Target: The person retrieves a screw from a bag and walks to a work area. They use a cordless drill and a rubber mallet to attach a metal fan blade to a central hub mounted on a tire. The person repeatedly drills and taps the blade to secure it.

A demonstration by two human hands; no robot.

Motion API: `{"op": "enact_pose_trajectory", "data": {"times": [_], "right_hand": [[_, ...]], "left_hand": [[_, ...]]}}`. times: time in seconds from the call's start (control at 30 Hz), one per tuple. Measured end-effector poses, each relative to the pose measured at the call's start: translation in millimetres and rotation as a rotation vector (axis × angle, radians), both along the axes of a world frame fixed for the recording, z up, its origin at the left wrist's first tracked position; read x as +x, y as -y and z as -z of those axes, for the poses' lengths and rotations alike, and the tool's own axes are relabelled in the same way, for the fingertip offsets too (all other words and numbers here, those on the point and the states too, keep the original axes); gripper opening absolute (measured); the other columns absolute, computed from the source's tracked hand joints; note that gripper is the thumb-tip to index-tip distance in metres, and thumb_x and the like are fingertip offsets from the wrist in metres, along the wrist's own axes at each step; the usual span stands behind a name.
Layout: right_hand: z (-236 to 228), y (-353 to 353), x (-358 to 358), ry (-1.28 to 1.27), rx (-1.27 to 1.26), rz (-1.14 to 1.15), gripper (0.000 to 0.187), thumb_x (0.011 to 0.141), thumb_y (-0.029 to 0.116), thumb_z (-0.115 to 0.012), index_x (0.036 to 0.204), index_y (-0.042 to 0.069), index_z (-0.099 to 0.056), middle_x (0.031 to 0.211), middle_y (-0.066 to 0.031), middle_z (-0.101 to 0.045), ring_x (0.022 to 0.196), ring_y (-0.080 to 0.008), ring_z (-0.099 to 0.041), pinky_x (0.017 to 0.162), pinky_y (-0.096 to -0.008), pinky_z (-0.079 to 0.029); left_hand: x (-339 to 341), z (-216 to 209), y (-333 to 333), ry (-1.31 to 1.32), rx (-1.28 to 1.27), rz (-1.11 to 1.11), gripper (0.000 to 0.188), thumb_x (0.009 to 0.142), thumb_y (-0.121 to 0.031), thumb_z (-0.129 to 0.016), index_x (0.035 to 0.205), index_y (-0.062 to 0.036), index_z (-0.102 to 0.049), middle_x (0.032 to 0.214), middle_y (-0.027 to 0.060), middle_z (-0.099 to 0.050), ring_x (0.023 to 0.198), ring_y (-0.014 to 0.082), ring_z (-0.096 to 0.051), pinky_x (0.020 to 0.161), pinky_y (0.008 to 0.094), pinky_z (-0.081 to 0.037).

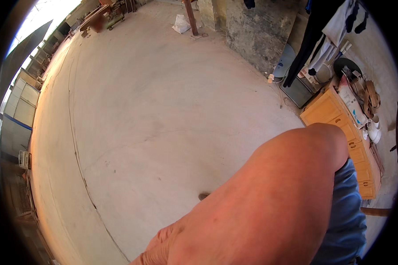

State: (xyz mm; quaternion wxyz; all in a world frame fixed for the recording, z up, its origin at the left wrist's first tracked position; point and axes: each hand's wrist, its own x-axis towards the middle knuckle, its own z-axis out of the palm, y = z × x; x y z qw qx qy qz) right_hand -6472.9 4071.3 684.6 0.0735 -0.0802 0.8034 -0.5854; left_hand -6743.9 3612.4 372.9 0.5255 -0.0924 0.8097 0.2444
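Observation:
A bare bent right arm fills the lower right, very close to the camera, with its elbow toward the wooden cabinet (325, 108). Below the elbow hangs a blue sleeve or garment (347, 212). At the lower edge, creased skin at the wrist end shows a small part of my right hand (157, 251); its fingers lie outside the picture, so what they hold or touch is hidden. My left hand is nowhere in view. Just past the forearm, the dark tip of what looks like a shoe (203, 195) rests on the concrete floor (163, 110).
Bags, straps and white shoes (374, 129) lie on the cabinet. Dark and white clothes (329, 39) hang above it. A white sack (181, 24) lies by a rusty post (190, 17) at the back. Timber (95, 20) is piled far left. A long crack (77, 154) runs along the floor.

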Motion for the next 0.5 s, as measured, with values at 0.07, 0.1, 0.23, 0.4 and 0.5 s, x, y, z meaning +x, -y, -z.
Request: {"op": "enact_pose_trajectory", "data": {"times": [0.07,0.1,0.23,0.4,0.5], "right_hand": [[33,-39,-28,0.109,-0.002,0.025,0.035,0.091,0.026,-0.068,0.116,0.001,-0.065,0.117,-0.0166,-0.061,0.107,-0.027,-0.059,0.092,-0.0378,-0.047],[46,-53,-56,0.161,0.006,0.01,0.035,0.092,0.026,-0.068,0.116,0.001,-0.065,0.117,-0.0165,-0.062,0.107,-0.027,-0.059,0.092,-0.0378,-0.047],[103,-125,-131,0.353,-0.02,0.038,0.035,0.092,0.027,-0.067,0.116,0.001,-0.065,0.116,-0.0163,-0.063,0.107,-0.0269,-0.06,0.092,-0.038,-0.047],[118,-213,-208,0.479,-0.082,0.1,0.035,0.093,0.027,-0.066,0.116,0.001,-0.065,0.114,-0.016,-0.064,0.106,-0.0267,-0.061,0.092,-0.0381,-0.047],[111,-272,-240,0.492,-0.093,0.133,0.035,0.093,0.028,-0.065,0.116,0.001,-0.065,0.114,-0.0158,-0.064,0.106,-0.0266,-0.061,0.093,-0.0382,-0.048]], "left_hand": [[-29,5,-40,0.018,-0.017,0.004,0.046,0.087,-0.008,-0.057,0.129,0.0075,-0.052,0.086,0.0148,-0.066,0.073,0.0203,-0.066,0.059,0.0323,-0.052],[-44,10,-50,0.029,-0.015,-0.027,0.046,0.087,-0.008,-0.057,0.13,0.0074,-0.052,0.087,0.0148,-0.066,0.073,0.0204,-0.066,0.059,0.0324,-0.052],[-127,29,-116,0.013,0.012,-0.045,0.046,0.088,-0.008,-0.057,0.13,0.0072,-0.052,0.087,0.0148,-0.066,0.073,0.0208,-0.066,0.06,0.0327,-0.053],[-229,8,-193,-0.028,0.016,-0.059,0.046,0.088,-0.008,-0.056,0.131,0.007,-0.051,0.088,0.0148,-0.066,0.073,0.0213,-0.066,0.061,0.0331,-0.053],[-270,-5,-243,-0.042,0.021,-0.052,0.046,0.089,-0.008,-0.056,0.132,0.0068,-0.05,0.088,0.0148,-0.066,0.074,0.0216,-0.066,0.061,0.0334,-0.054]]}}
